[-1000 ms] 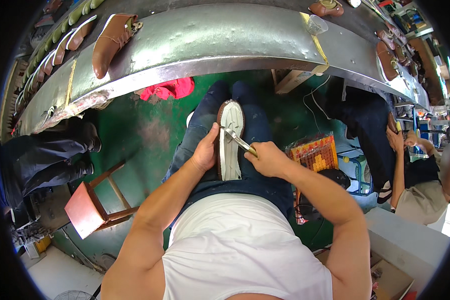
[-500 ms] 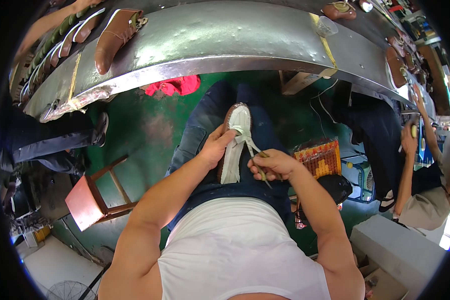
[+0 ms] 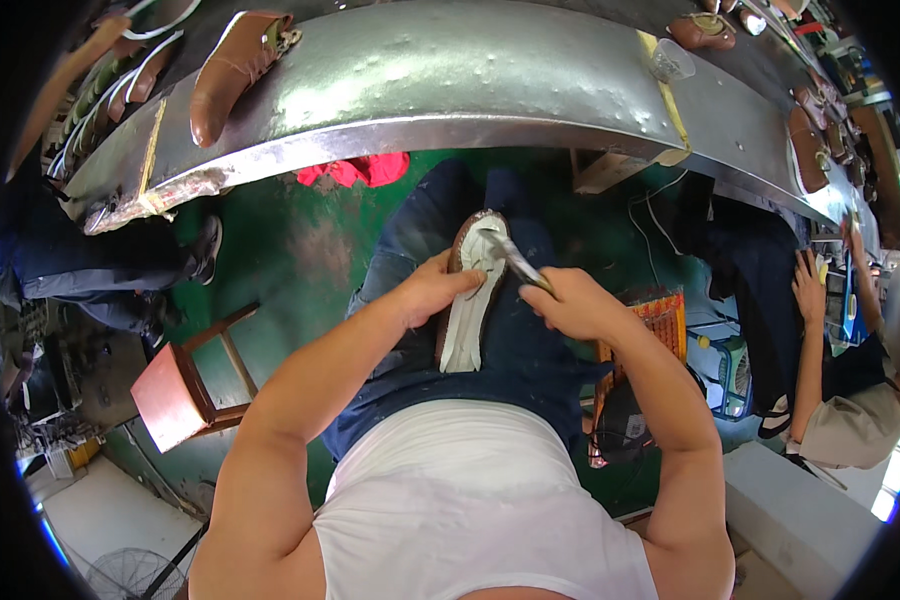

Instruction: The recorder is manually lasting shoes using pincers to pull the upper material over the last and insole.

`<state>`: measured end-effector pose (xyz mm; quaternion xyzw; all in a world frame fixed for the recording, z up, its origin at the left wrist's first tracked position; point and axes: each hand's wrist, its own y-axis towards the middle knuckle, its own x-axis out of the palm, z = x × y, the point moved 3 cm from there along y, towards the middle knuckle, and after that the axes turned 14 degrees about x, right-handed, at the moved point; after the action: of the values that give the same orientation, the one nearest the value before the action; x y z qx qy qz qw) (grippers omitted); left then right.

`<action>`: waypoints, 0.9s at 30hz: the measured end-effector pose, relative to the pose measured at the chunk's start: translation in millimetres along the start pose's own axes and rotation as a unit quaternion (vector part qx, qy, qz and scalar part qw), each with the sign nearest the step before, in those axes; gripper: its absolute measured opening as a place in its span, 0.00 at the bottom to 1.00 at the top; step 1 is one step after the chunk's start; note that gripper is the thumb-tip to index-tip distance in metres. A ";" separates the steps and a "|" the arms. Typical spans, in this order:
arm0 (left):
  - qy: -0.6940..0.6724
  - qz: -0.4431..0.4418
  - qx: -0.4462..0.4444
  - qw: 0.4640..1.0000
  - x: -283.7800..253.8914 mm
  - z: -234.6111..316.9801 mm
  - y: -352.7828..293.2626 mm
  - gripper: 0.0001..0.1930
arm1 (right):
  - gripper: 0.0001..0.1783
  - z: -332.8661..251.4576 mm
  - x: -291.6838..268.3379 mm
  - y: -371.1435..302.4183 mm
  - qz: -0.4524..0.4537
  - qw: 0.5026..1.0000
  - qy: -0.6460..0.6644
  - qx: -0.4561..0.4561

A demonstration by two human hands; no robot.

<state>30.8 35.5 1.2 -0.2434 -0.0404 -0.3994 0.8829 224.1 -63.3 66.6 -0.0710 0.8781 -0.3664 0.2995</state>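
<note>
My left hand (image 3: 440, 288) is gripping a shoe (image 3: 461, 335) between my lap (image 3: 530, 345) edges. My right hand (image 3: 575, 300) is gripping a metal tool (image 3: 519, 263).

A metal bench (image 3: 480, 75) carried brown shoes (image 3: 228, 85) and a clear cup (image 3: 673, 62). Red cloth (image 3: 360, 170) lay on the green floor (image 3: 270, 215).

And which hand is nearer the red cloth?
Left. In the picture, the left hand is below and right of the red cloth; the right hand is farther right.

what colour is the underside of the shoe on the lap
The shoe's underside is off-white, clearest in the head view.
</note>
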 end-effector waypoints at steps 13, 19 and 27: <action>-0.073 -0.033 -0.025 0.996 -9.2 -5.8 1.3 0.25 | 0.18 -0.6 51.2 -54.2 0.078 0.958 -0.258 -0.094; 0.092 -0.080 0.109 0.987 8.1 -13.1 -33.6 0.38 | 0.20 27.7 50.7 -55.4 0.008 0.987 -0.161 0.008; 0.003 0.010 0.186 0.982 17.0 -35.9 -31.2 0.37 | 0.19 12.3 77.6 -86.8 0.145 0.947 -0.259 -0.119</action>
<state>15.3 -10.2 -13.4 -0.0737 -0.1085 -0.3766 0.9171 160.1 -160.0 82.6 -0.0708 0.8082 -0.1806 0.5560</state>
